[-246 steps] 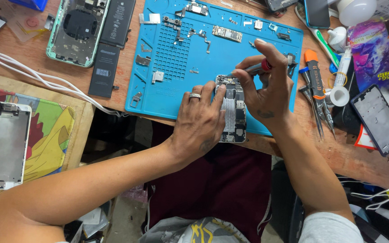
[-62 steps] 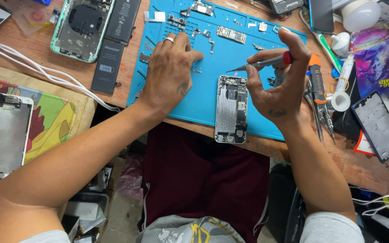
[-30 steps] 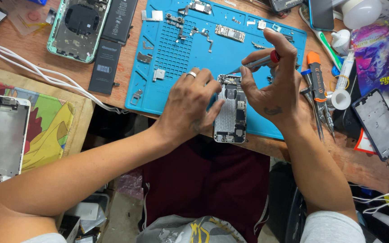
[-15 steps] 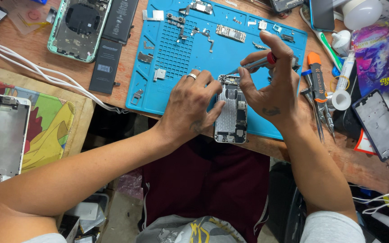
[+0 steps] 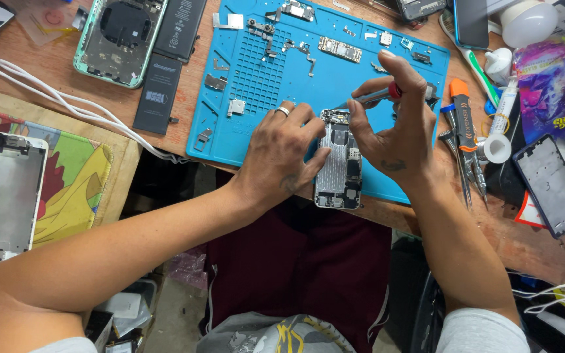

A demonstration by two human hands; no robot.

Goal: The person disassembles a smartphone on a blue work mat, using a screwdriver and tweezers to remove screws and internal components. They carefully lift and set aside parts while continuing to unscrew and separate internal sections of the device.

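An opened phone body (image 5: 339, 163) with bare metal insides lies on the near edge of a blue repair mat (image 5: 263, 72). My left hand (image 5: 279, 153) rests on the phone's left side, thumb and fingers steadying it. My right hand (image 5: 393, 127) grips a small red-collared screwdriver (image 5: 377, 96), its tip pointing down-left at the phone's top end. Small metal brackets and loose phone parts (image 5: 339, 49) are spread over the mat.
A green phone shell (image 5: 120, 36) and two black batteries (image 5: 157, 95) lie at the upper left, with white cables (image 5: 67, 108). A silver screen frame (image 5: 4, 196) sits on a colourful board at left. Tweezers, an orange tool (image 5: 460, 104) and a dark phone (image 5: 550, 186) lie at right.
My left hand came back from the mat's upper part to the phone and settled on its left side. The right hand lowered the screwdriver tip to the phone's top end.
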